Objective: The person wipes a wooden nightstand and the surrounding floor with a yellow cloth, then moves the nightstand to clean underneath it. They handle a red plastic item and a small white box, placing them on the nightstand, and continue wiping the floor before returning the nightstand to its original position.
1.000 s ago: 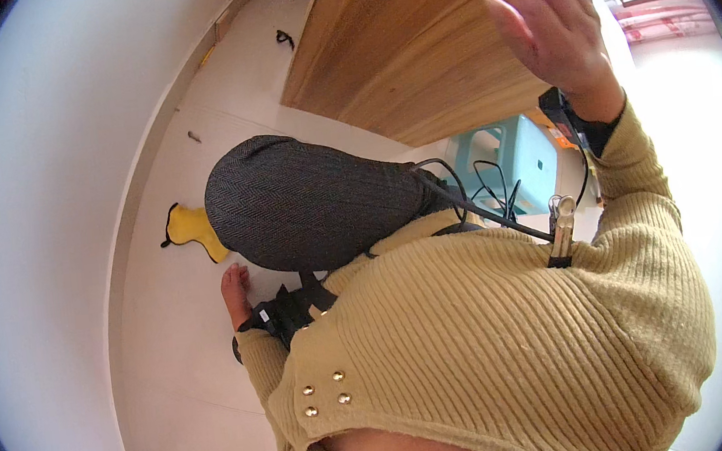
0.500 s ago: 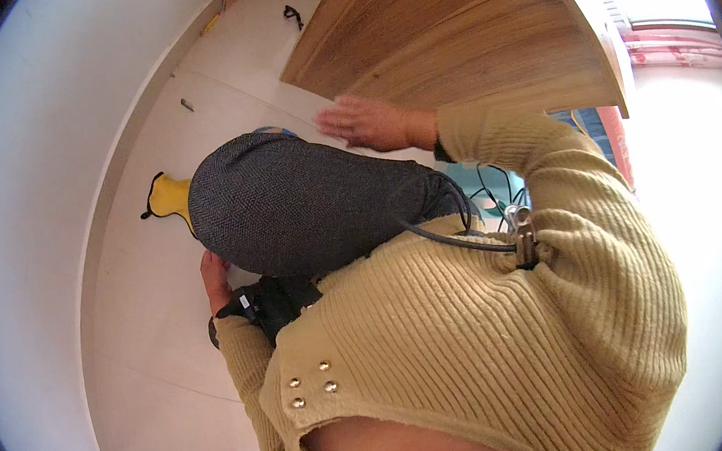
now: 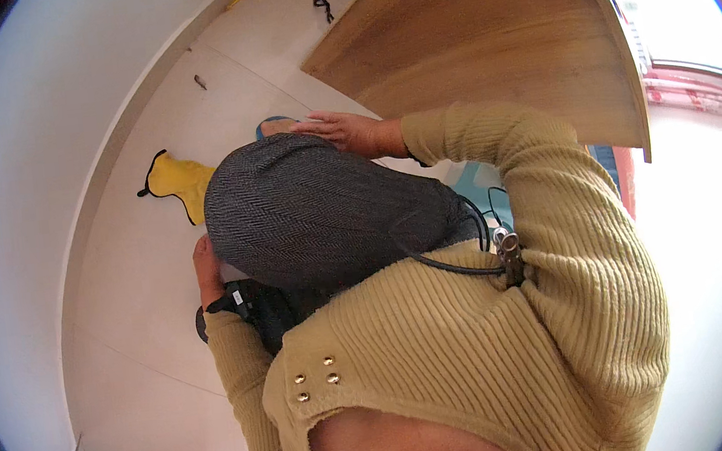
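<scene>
So on the far left there's the pale wall [image 3: 36,145], then a yellow piece with black edging [image 3: 183,181] lying flat on the floor, its near end running up to the bent knee [image 3: 306,205] in this view (can't tell if they touch). Left hand [image 3: 207,264] is low, just beside that knee; its fingers are partly hidden, so no clue whether it's holding anything. Further right, the right hand [image 3: 354,132] lies along the knee's other side, fingers stretched out, nothing visible in it, near a blue-edged sandal [image 3: 260,131]. Then the wooden panel [image 3: 483,45]. My read: this step is just crouching and steadying; handling the yellow piece would call for the left hand going forward around the knee.
</scene>
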A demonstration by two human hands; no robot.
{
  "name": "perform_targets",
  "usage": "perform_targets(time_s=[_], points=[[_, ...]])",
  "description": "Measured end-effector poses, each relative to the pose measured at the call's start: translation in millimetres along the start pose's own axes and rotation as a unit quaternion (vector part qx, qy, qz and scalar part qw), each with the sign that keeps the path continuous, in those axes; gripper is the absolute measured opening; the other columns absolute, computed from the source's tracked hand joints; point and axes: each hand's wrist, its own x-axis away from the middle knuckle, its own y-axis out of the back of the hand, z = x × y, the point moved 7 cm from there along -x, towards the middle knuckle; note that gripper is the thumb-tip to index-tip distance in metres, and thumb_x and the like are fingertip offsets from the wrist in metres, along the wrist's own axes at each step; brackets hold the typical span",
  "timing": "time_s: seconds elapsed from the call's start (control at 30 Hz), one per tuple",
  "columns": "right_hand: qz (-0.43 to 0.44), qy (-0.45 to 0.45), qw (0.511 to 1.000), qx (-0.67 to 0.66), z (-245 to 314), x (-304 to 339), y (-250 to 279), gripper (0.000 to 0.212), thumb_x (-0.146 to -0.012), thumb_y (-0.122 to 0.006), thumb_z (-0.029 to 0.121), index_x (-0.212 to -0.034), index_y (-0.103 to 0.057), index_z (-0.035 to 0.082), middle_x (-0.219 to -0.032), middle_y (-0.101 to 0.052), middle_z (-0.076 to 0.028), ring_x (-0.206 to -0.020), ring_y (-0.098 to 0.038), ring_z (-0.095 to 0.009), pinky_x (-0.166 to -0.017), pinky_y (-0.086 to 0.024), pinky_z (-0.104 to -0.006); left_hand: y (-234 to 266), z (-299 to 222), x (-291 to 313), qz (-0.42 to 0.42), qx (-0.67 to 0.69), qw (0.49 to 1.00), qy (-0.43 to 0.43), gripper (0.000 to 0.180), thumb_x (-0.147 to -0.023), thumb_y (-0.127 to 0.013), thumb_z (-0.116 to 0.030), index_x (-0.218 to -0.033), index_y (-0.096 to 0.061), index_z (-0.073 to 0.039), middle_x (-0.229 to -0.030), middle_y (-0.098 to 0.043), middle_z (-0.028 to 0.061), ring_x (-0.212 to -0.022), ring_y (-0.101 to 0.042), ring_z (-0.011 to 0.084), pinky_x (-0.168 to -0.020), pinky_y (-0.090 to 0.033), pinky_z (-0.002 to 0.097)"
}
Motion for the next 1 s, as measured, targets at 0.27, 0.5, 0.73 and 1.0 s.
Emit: perform_targets(time_s=[0.27,0.5,0.73,1.0], points=[[0.323,-0.175,0.912,0.183,-99.9,37.4,-55.8,0.058,-0.088,-0.034,0.042,-0.135,-0.029,0.008,-0.144,-0.020,-0.009,-0.135,-0.012,-0.023,-0.109,-0.007,-0.0432,-3.1,-4.6,-1.0,0.025,-0.001,0.998,0.050,0.029,-0.088,-0.051,-0.033,-0.083,-0.057,-0.005,-0.068,-0.054,-0.0007,-0.057,-0.046,0.0076,-0.052,-0.037,0.0214],[0.129,-0.177,0.975,-0.024,-32.8,11.2,-46.9,0.067,-0.082,-0.048,0.044,-0.131,-0.035,0.000,-0.140,-0.027,-0.017,-0.131,-0.022,-0.027,-0.107,-0.014,-0.0427,-4.5,14.2,-4.4,0.028,0.094,0.986,0.137,0.030,-0.088,-0.051,-0.035,-0.092,-0.056,-0.005,-0.074,-0.058,0.0020,-0.060,-0.050,0.0087,-0.055,-0.040,0.0207],[0.069,-0.185,0.978,-0.060,-32.1,12.8,-12.5,0.061,-0.083,-0.048,0.040,-0.129,-0.038,0.000,-0.138,-0.031,-0.016,-0.130,-0.025,-0.027,-0.106,-0.018,-0.0413,-0.1,13.5,-5.3,0.017,0.090,0.992,0.087,0.030,-0.087,-0.052,-0.035,-0.090,-0.056,-0.006,-0.076,-0.060,0.0034,-0.063,-0.052,0.0090,-0.057,-0.041,0.0218],[0.156,-0.108,0.971,0.145,-79.4,17.6,-21.7,0.058,-0.086,-0.046,0.037,-0.134,-0.032,0.008,-0.142,-0.024,-0.010,-0.132,-0.019,-0.021,-0.109,-0.010,-0.0385,3.0,-0.8,-0.6,0.014,0.009,0.997,0.079,0.030,-0.085,-0.054,-0.036,-0.086,-0.056,-0.006,-0.073,-0.060,0.0026,-0.061,-0.052,0.0087,-0.055,-0.041,0.0224]])
